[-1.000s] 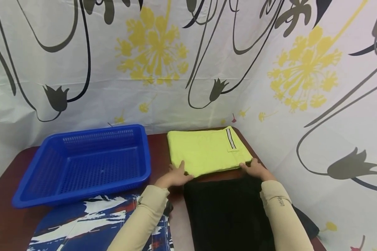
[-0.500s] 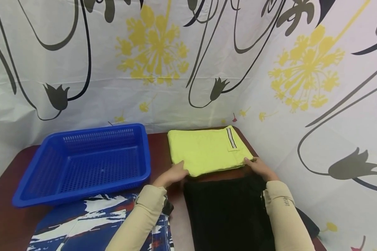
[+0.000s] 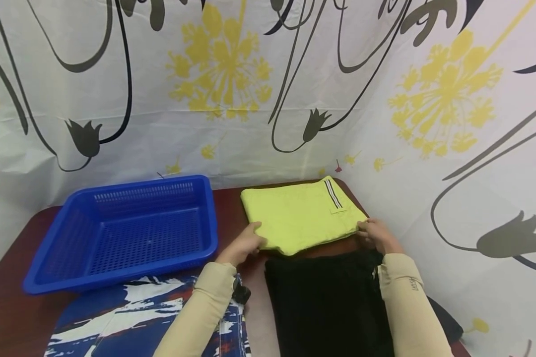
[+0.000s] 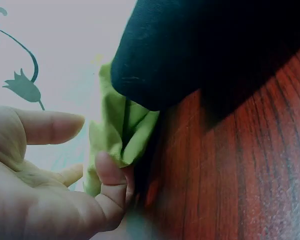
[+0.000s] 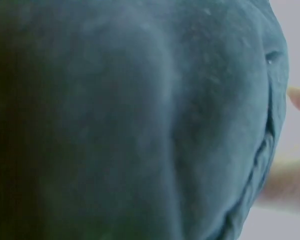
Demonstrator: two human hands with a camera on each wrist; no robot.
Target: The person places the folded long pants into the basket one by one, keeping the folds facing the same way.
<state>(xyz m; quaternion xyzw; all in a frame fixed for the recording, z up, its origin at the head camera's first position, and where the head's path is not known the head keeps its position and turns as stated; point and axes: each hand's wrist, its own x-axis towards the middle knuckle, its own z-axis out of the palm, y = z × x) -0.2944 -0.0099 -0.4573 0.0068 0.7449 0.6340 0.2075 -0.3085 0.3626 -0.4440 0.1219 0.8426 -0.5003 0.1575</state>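
White curtain printed with yellow and grey flowers (image 3: 232,99) behind a dark red wooden table (image 3: 9,307). Blue perforated plastic basket (image 3: 120,233) left of the folded lime-green cloth garment (image 3: 299,215); black cloth (image 3: 326,302) just in front. Left hand (image 3: 245,244) and right hand (image 3: 375,235) pinch the garment's near corners. Judged step: gripping to lift; next calls for an even, level raise

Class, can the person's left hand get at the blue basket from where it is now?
Probably yes: the left hand is at the yellow folded cloth, right beside the blue basket, with only bare table between them.
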